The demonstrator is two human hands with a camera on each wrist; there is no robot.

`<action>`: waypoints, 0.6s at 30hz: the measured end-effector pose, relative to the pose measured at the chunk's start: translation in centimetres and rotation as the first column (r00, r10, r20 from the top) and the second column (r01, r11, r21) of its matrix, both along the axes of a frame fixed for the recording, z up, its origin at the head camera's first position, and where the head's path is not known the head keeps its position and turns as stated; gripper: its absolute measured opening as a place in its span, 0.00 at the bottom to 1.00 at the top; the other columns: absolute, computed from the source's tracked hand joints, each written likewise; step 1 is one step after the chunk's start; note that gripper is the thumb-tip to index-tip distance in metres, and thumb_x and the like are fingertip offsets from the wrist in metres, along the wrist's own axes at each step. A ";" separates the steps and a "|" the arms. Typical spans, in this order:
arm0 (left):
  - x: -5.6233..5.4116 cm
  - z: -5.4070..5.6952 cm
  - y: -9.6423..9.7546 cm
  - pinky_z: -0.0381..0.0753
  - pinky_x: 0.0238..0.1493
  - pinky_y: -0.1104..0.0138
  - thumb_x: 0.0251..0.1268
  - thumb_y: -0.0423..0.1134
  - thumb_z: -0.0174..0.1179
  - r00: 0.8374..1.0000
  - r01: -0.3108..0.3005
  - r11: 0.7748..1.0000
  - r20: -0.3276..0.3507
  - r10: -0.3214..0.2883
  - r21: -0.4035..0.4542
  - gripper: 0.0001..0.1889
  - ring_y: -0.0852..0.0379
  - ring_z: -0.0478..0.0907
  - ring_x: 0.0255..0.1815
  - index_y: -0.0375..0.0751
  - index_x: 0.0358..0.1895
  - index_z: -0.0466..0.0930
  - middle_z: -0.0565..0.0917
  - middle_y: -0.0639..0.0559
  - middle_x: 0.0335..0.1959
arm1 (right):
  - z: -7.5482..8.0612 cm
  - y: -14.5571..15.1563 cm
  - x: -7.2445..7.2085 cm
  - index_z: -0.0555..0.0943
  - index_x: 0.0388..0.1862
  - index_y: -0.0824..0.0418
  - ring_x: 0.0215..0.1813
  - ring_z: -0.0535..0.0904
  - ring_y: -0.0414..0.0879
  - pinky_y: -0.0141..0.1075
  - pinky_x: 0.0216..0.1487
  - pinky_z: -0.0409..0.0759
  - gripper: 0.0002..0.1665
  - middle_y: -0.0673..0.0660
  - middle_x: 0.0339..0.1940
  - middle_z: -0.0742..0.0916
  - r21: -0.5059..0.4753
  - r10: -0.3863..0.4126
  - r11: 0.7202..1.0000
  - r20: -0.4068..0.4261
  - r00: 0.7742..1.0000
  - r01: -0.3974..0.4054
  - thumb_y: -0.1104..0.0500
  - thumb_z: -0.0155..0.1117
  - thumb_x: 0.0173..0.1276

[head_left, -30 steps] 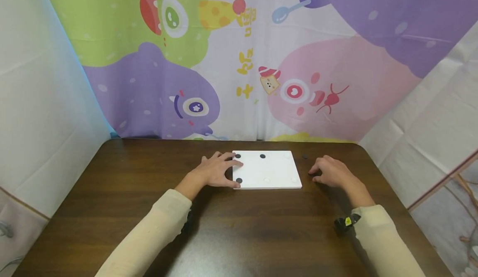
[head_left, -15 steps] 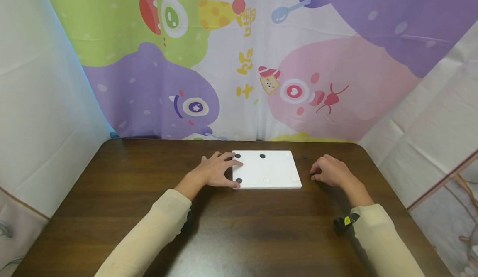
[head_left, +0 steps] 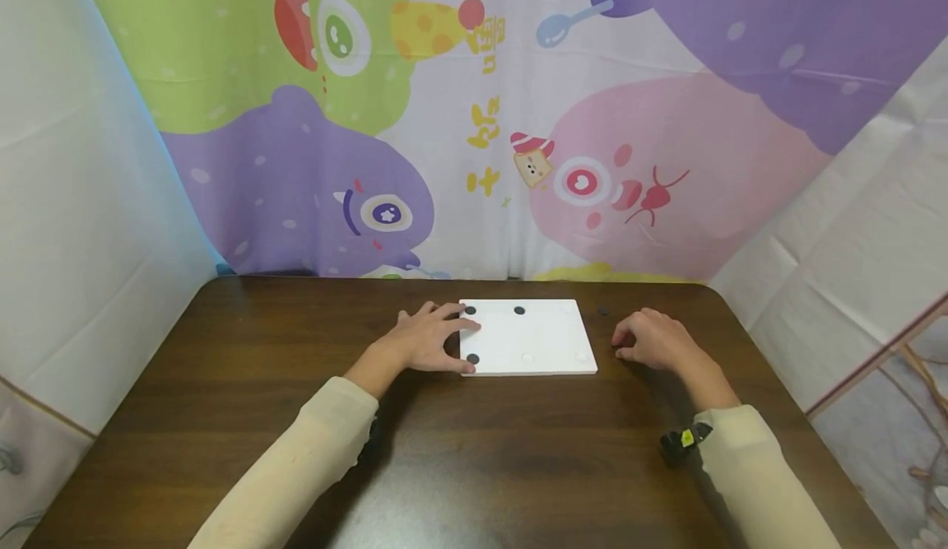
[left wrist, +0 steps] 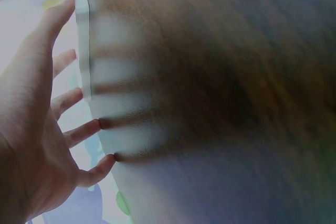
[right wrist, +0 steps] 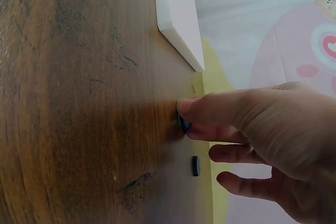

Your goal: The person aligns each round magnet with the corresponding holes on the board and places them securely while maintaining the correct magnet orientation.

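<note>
A white rectangular board (head_left: 551, 331) lies on the table, with black discs set at its far left corner (head_left: 470, 310), far middle (head_left: 519, 310) and near left corner (head_left: 472, 359). Pale round spots show at its other positions. My left hand (head_left: 429, 341) rests on the board's left end, its fingers spread. To the right of the board, my right hand (head_left: 655, 339) is low over the wood. In the right wrist view its thumb and forefinger pinch a small black disc (right wrist: 184, 123) at the table surface. Beyond it, another loose black disc (right wrist: 196, 166) lies on the table.
The brown wooden table (head_left: 474, 450) runs back to a cartoon-printed curtain (head_left: 474, 228). White sheets hang on the left (head_left: 96, 203) and right (head_left: 852, 261). A black wrist strap (head_left: 685, 442) sits on the right sleeve.
Hardly anything differs. The right hand shifts only slightly beside the board, and the left hand stays on it. The whole head view drifts by a few pixels.
</note>
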State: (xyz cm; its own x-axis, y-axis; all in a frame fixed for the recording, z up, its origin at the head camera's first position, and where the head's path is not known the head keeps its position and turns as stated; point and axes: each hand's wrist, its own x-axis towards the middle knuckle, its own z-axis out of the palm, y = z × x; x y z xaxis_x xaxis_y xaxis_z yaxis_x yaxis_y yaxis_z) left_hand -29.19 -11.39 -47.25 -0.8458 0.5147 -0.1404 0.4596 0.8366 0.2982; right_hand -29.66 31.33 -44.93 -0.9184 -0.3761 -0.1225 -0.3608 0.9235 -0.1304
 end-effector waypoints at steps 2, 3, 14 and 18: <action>0.0 0.0 0.0 0.61 0.77 0.14 0.66 0.75 0.70 1.000 0.000 1.000 -0.003 0.000 0.002 0.45 0.32 0.63 0.90 0.67 0.85 0.73 0.62 0.50 0.94 | 0.0 0.0 0.0 0.95 0.41 0.50 0.52 0.86 0.54 0.60 0.54 0.87 0.02 0.54 0.45 0.93 -0.001 0.000 1.000 0.001 1.000 0.000 0.57 0.82 0.72; 0.0 0.0 0.0 0.61 0.77 0.14 0.67 0.75 0.70 1.000 0.001 1.000 -0.003 -0.001 0.001 0.45 0.32 0.63 0.90 0.67 0.85 0.73 0.62 0.50 0.94 | 0.1 0.0 0.0 0.95 0.41 0.50 0.52 0.86 0.54 0.60 0.54 0.87 0.02 0.54 0.45 0.93 -0.002 -0.002 1.000 0.002 1.000 0.002 0.57 0.82 0.72; 0.1 0.0 0.0 0.61 0.77 0.14 0.67 0.75 0.71 1.000 -0.003 1.000 -0.004 0.003 -0.005 0.45 0.33 0.62 0.90 0.67 0.85 0.73 0.62 0.50 0.94 | 0.1 0.3 -0.3 0.95 0.41 0.50 0.51 0.85 0.55 0.60 0.53 0.87 0.03 0.55 0.45 0.92 -0.004 0.003 1.000 0.009 1.000 -0.003 0.56 0.81 0.71; 0.1 0.0 0.0 0.61 0.77 0.14 0.67 0.75 0.70 1.000 -0.003 1.000 -0.008 0.003 -0.004 0.45 0.33 0.62 0.90 0.68 0.85 0.73 0.62 0.51 0.94 | 0.3 0.3 -0.4 0.95 0.41 0.50 0.49 0.86 0.54 0.58 0.50 0.88 0.03 0.55 0.43 0.93 -0.013 0.009 1.000 -0.011 1.000 -0.010 0.56 0.81 0.69</action>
State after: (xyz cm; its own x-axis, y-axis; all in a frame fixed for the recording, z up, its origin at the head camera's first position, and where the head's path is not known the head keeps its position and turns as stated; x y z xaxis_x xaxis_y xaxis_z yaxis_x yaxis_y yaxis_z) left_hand -29.11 -11.38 -47.29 -0.8486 0.5114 -0.1353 0.4593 0.8392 0.2910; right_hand -30.04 31.67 -44.62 -0.9161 -0.3864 -0.1074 -0.3710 0.9182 -0.1389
